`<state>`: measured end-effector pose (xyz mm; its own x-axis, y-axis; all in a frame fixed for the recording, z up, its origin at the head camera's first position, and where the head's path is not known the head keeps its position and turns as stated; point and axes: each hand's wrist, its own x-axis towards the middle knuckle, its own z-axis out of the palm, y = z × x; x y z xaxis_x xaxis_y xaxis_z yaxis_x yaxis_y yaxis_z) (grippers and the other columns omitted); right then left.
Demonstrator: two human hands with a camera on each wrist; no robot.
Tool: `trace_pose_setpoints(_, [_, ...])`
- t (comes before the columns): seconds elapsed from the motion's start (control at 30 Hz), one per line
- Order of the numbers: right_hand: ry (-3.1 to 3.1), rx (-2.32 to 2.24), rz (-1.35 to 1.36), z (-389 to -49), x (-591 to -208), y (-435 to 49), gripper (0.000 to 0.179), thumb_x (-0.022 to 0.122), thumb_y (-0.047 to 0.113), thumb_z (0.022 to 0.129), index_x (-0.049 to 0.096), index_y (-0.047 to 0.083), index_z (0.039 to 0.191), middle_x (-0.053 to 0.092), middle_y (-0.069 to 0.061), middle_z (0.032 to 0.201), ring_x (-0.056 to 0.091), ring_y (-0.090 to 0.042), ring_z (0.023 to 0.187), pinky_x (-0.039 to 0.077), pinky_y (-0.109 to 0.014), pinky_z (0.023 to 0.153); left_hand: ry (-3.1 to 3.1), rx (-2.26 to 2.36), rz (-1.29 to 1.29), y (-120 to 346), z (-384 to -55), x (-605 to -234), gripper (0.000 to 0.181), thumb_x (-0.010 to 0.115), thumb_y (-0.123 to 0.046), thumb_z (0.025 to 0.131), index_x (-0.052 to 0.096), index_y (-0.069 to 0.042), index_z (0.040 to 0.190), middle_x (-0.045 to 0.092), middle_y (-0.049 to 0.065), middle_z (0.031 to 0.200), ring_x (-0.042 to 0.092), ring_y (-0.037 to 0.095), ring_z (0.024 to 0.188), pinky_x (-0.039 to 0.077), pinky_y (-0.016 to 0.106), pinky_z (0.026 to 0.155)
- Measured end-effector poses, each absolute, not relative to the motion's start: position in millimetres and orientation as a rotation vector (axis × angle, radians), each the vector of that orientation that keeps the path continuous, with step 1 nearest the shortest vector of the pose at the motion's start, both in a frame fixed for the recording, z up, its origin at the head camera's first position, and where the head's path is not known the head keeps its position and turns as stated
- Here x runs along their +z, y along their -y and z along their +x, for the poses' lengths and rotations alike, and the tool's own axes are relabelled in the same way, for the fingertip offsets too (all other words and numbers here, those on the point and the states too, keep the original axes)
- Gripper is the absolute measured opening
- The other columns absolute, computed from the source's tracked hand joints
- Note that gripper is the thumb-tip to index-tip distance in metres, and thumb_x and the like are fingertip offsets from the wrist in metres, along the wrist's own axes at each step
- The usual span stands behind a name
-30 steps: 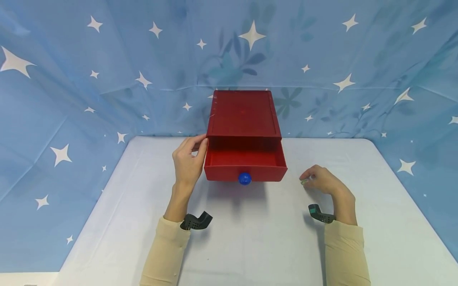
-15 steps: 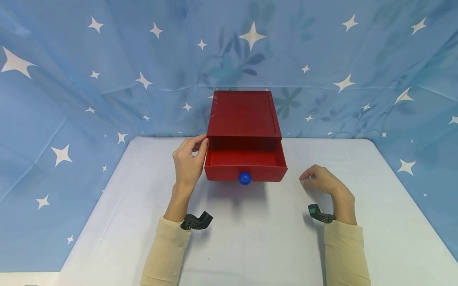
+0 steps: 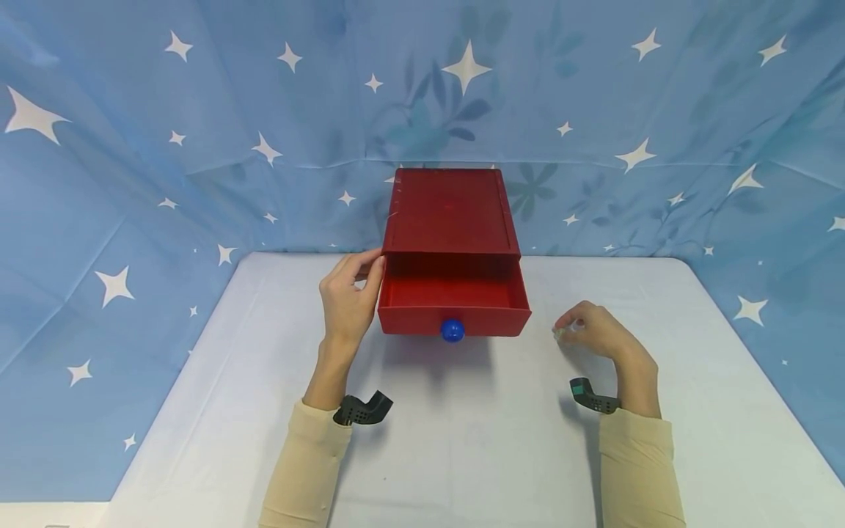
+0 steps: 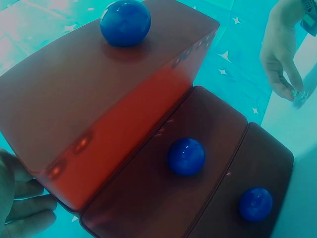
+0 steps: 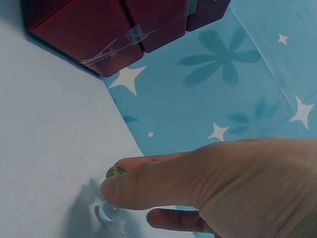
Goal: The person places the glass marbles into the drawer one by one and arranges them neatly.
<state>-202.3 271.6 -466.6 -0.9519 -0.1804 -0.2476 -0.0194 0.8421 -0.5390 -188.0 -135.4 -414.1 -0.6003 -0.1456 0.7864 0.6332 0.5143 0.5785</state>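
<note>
A red drawer cabinet (image 3: 452, 209) stands at the back of the table, its top drawer (image 3: 455, 320) pulled out with a blue knob (image 3: 452, 331). Two lower drawers with blue knobs, among them the middle knob (image 4: 186, 156), are closed in the left wrist view. My left hand (image 3: 348, 301) rests against the cabinet's left side, fingers fairly straight. Right of the cabinet, my right hand (image 3: 597, 334) pinches a clear glass marble (image 5: 117, 171) with yellow-green inside between thumb and forefinger. A clear, rounded glassy piece (image 5: 109, 212) shows just below; whether it is held or lies on the table is unclear.
White cloth covers the table (image 3: 436, 455). Behind and beside it hangs a blue curtain (image 3: 297, 132) with white stars, close to the cabinet's back. Clear tape (image 5: 133, 34) runs along the cabinet's right side.
My right hand has risen very slightly, and the marble has shifted a little in its fingertips. The left hand, cabinet and pulled-out drawer look the same.
</note>
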Motion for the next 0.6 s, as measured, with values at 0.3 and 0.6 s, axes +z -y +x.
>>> trace_pose_setpoints(0.3, [-2.807, -0.813, -0.228, -201, -461, -274, 0.025, 0.065, 0.011, 0.091, 0.07, -0.001, 0.112, 0.061, -0.025, 0.12, 0.053, -0.043, 0.112, 0.051, -0.058, 0.092, 1.92, -1.159, -0.399, 135, -187, -414, 0.016, 0.067, -0.012, 0.096, 0.076, -0.002, 0.105, 0.075, 0.012, 0.091, 0.071, 0.022, 0.077, 0.058, 0.016, 0.077])
trace_pose_setpoints(0.6, [-2.848, -0.839, -0.276, -195, -446, -273, 0.028, 0.065, 0.014, 0.093, 0.069, -0.003, 0.115, 0.063, -0.025, 0.12, 0.054, -0.043, 0.114, 0.05, -0.058, 0.093, 1.921, -1.159, -0.397, 135, -187, -414, 0.016, 0.067, -0.011, 0.096, 0.076, -0.002, 0.105, 0.075, 0.012, 0.091, 0.071, 0.023, 0.076, 0.056, 0.012, 0.077])
